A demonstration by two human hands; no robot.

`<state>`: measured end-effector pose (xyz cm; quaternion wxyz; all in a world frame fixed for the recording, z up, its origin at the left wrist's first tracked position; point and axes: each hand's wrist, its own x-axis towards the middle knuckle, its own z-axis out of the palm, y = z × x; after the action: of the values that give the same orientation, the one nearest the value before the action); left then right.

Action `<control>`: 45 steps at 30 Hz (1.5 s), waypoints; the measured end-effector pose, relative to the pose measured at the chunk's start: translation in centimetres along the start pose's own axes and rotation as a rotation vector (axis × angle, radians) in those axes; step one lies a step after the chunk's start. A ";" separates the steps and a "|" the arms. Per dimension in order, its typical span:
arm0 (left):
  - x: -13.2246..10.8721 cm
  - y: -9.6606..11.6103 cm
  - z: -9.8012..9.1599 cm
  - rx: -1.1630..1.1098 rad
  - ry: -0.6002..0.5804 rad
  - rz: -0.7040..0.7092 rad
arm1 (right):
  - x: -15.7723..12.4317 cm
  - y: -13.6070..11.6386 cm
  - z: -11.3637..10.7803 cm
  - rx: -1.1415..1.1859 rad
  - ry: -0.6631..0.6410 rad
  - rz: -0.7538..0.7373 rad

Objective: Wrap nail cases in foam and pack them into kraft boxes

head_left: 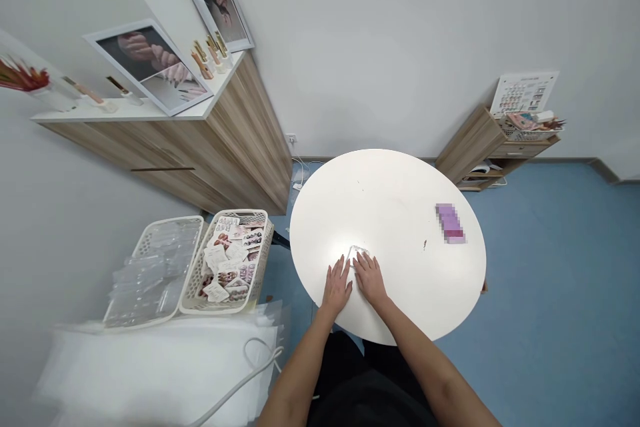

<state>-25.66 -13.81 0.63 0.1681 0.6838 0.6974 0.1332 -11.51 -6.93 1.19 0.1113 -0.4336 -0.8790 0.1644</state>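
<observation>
The head-worn camera is looking forward and down from close above the person's left hand (pixel 337 287) and right hand (pixel 371 279), and is facing the white wall (pixel 400 47) beyond the round white table (pixel 400 200) at lower centre.

We are losing most of a small clear plastic piece (pixel 356 254) beneath the left hand (pixel 337 285) and the right hand (pixel 371 280), so its exact shape is escaping us. We are getting only a pixelated blur on the purple box (pixel 450 223), and the printing on the packets (pixel 230 257) in the basket (pixel 264 240) and on the wall chart (pixel 523 93) is staying too small to read. The white sheeting (pixel 150 373) is running off the bottom edge.
</observation>
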 end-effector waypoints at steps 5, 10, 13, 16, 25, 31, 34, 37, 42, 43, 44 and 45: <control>-0.3 0.0 0.4 0.075 -0.032 0.059 | -0.7 1.1 0.7 -0.077 -0.013 -0.079; -0.1 0.1 0.6 0.126 -0.032 0.041 | -0.2 1.4 0.4 -0.079 -0.048 -0.086; 0.0 0.2 0.7 0.122 -0.036 0.034 | 0.4 1.9 -0.5 -0.056 -0.044 -0.059; 0.0 0.9 1.4 0.116 -0.017 -0.037 | 1.5 3.1 -1.5 -0.010 -0.067 -0.044; 0.0 4.2 4.0 0.200 -0.003 -0.342 | 8.9 9.2 -2.7 0.039 0.047 -0.025; 0.3 4.4 4.4 0.157 -0.011 -0.364 | 11.4 11.9 -2.5 0.055 0.072 0.012; 0.3 4.5 4.8 0.105 -0.021 -0.366 | 11.4 12.5 -2.5 0.057 0.072 0.025; 0.5 4.3 4.5 0.042 -0.027 -0.351 | 11.0 11.6 -2.3 0.060 0.098 0.016; -0.9 3.8 1.6 -0.170 0.046 -0.382 | 10.3 5.3 -1.4 0.150 0.067 -0.212; -2.0 3.7 0.7 -0.213 0.114 -0.409 | 10.2 3.3 -1.2 0.167 0.057 -0.267; -3.4 3.5 -0.2 -0.246 0.189 -0.441 | 10.0 1.2 -0.9 0.185 0.044 -0.323; -5.2 3.3 -1.1 -0.263 0.265 -0.481 | 9.7 -1.0 -0.7 0.204 0.026 -0.380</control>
<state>-23.08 -18.82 3.32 0.1895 0.4478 0.8320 0.2671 -17.82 0.36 2.77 0.1951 -0.2487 -0.9221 0.2231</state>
